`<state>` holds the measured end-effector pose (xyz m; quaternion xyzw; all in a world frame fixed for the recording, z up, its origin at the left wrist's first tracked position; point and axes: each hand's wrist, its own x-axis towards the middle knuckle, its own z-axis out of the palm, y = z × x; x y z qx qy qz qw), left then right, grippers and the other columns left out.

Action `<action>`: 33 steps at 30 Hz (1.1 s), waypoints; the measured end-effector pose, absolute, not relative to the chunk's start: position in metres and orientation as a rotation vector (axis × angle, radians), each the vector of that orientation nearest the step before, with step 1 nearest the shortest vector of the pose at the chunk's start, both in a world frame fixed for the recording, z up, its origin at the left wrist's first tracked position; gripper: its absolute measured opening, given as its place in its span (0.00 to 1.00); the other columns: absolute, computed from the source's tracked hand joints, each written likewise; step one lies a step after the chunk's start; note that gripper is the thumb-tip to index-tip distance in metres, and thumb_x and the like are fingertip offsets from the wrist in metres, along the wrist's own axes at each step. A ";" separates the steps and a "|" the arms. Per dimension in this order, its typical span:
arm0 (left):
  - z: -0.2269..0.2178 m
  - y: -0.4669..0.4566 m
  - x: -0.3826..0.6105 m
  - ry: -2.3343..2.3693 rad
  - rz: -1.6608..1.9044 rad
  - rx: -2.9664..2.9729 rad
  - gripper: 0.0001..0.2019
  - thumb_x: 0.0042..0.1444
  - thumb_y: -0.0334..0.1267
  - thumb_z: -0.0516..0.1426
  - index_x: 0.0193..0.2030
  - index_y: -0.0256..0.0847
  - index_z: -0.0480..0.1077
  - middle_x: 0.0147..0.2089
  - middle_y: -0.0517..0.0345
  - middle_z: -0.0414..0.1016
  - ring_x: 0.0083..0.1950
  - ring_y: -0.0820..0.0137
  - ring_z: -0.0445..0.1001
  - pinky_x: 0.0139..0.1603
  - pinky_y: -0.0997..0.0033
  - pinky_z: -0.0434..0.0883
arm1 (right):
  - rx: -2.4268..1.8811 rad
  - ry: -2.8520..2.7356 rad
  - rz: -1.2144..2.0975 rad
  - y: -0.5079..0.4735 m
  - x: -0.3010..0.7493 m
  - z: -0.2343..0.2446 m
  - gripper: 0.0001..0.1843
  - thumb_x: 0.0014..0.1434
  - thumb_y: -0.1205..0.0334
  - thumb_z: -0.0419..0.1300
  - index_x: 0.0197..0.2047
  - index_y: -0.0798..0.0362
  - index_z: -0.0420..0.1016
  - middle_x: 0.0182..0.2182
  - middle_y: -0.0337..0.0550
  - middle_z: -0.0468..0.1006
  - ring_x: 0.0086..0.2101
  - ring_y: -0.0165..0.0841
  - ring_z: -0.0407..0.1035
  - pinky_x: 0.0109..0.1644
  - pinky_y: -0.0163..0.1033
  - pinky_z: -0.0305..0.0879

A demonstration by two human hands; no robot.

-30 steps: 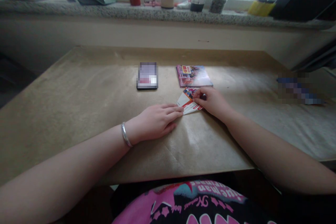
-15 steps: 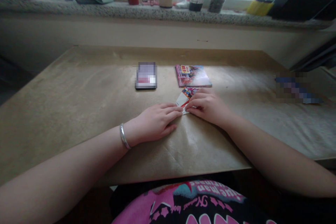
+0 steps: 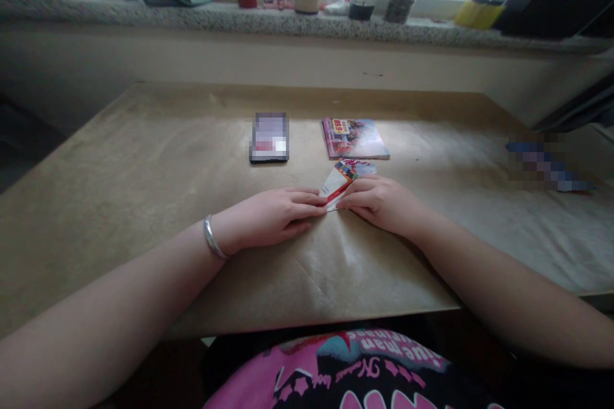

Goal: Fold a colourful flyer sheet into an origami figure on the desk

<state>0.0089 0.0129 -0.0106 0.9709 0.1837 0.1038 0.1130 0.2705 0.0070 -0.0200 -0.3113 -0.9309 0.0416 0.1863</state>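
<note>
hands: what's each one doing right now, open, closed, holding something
Left hand: open, touching the paper.
Right hand: bent over the paper; whether it grips cannot be told.

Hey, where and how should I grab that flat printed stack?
Probably pinch the flat printed stack by its right edge, coming from the right: it lies flat, so its edges offer the grip, and the folded paper crowds the near one.

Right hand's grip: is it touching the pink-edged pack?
Apart: the head view shows paper and bare tabletop between the right hand's grip and the pink-edged pack.
</note>
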 end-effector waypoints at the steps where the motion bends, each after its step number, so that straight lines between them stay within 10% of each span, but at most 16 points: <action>1: -0.009 0.013 0.007 0.535 0.316 2.861 0.17 0.63 0.33 0.52 0.58 0.42 0.70 0.61 0.54 0.71 0.63 0.65 0.67 0.64 0.63 0.67 | -0.892 -2.638 0.088 0.006 0.270 -0.020 0.13 0.64 0.67 0.54 0.41 0.48 0.81 0.38 0.45 0.81 0.38 0.34 0.73 0.43 0.39 0.66; 33: 0.003 0.006 0.014 0.637 0.261 3.116 0.11 0.64 0.36 0.50 0.44 0.42 0.75 0.45 0.54 0.77 0.47 0.65 0.72 0.47 0.66 0.72 | -0.823 -2.793 -0.238 -0.007 0.255 -0.015 0.15 0.66 0.60 0.53 0.52 0.42 0.76 0.42 0.43 0.78 0.42 0.37 0.65 0.44 0.43 0.59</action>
